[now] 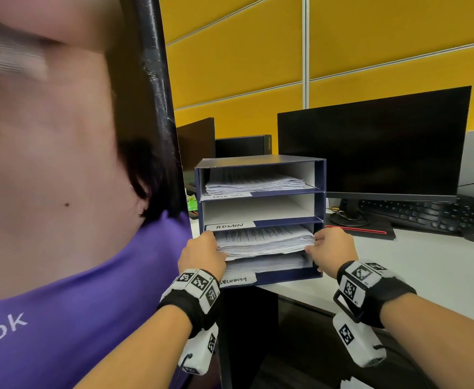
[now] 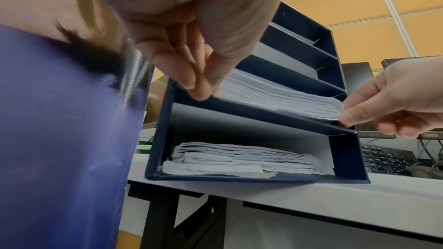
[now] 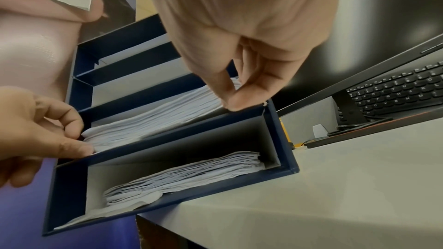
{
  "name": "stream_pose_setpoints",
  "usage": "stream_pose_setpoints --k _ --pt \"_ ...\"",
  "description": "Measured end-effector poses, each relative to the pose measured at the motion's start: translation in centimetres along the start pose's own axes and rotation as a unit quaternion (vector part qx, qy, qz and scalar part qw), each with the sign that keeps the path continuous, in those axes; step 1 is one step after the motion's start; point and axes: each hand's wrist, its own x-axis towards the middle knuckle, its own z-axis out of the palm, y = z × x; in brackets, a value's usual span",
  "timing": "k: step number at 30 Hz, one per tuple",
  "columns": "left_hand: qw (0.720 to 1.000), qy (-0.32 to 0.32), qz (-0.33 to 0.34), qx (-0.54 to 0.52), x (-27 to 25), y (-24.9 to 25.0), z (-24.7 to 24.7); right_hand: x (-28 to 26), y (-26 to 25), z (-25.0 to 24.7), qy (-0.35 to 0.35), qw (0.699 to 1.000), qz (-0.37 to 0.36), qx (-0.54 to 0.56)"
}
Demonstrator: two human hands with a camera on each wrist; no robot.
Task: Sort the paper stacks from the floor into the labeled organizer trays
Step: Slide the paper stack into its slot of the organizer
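Note:
A dark blue organizer (image 1: 320, 178) with several open trays stands at the desk's near left corner. A thick stack of printed paper (image 1: 263, 241) lies in the third tray down, under the ADMIN label (image 1: 230, 226), its front edge sticking out. My left hand (image 1: 216, 248) pinches the stack's left end and my right hand (image 1: 313, 244) pinches its right end. The wrist views show the same paper stack (image 2: 275, 94) (image 3: 153, 118) between thumb and fingers of each hand. Other stacks lie in the top tray (image 1: 255, 182) and the bottom tray (image 1: 266, 262). The second tray holds nothing.
A person in a purple shirt (image 1: 89, 304) stands very close on my left, beside a black post (image 1: 157, 108). On the white desk (image 1: 426, 270) are a dark monitor (image 1: 370, 147) and a black keyboard (image 1: 426, 214) to the organizer's right. Yellow partition panels rise behind.

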Motion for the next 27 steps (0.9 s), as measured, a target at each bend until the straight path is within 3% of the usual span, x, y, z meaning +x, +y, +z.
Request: stream_pose_setpoints --k 9,17,21,27 --pt "0.994 -0.070 0.031 0.079 -0.4 0.2 0.3 0.9 0.0 1.0 -0.017 1.000 0.004 -0.025" --pt "0.983 -0.148 0.039 0.104 -0.3 1.1 -0.9 1.1 -0.6 0.8 -0.146 0.987 -0.001 -0.065" --pt "0.986 -0.128 0.042 0.101 -1.0 1.2 -1.5 0.4 -0.2 -0.1 -0.171 0.985 -0.001 -0.026" --pt "0.985 -0.103 0.062 0.121 -1.7 1.0 -1.8 -0.6 0.4 -0.7 -0.132 0.985 -0.085 -0.072"
